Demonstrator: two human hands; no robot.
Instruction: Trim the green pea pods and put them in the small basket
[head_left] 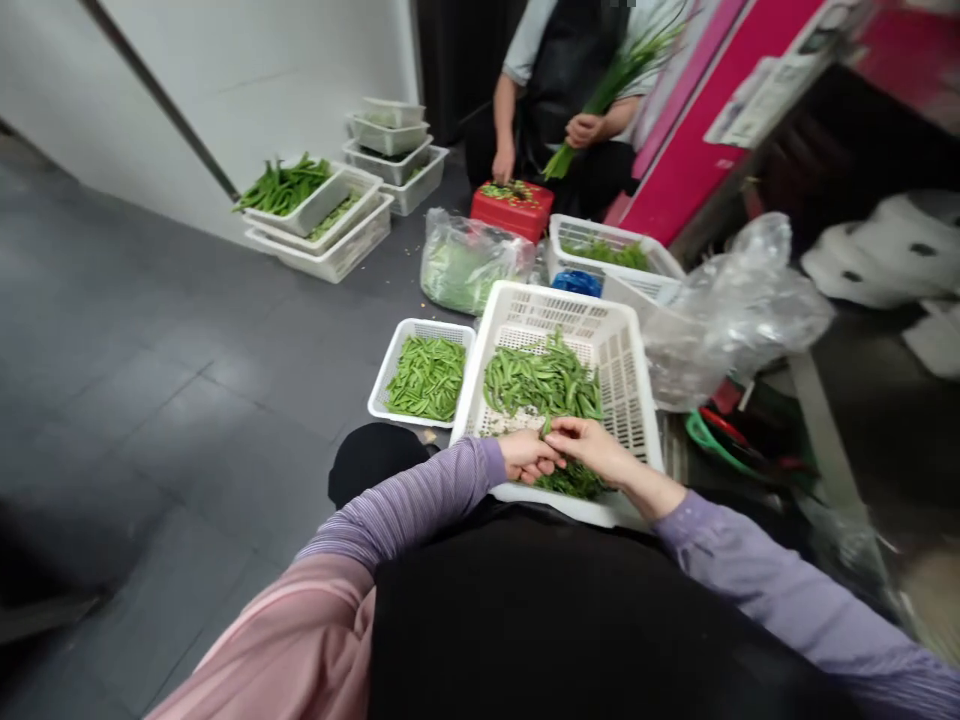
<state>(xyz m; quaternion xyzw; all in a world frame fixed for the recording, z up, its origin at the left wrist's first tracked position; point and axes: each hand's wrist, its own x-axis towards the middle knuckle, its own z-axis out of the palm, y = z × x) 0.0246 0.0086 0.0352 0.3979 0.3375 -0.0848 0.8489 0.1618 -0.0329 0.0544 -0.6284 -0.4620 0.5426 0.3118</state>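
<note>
My left hand [527, 456] and my right hand [590, 447] meet over the near edge of a large white slotted basket [626, 352] heaped with green pea pods [541, 380]. Both pinch one small pea pod [547, 428] between their fingertips. A smaller white basket [387, 368] to the left holds more green pods [427, 376]. Purple sleeves cover both my arms and a black apron lies across my lap.
Another person sits opposite holding long green stalks [615, 75] beside a red box [513, 209]. Stacked white trays [330, 215] with greens stand at the wall. A clear bag of greens [465, 265], a white basket [611, 250] and crumpled plastic [735, 305] lie beyond my basket.
</note>
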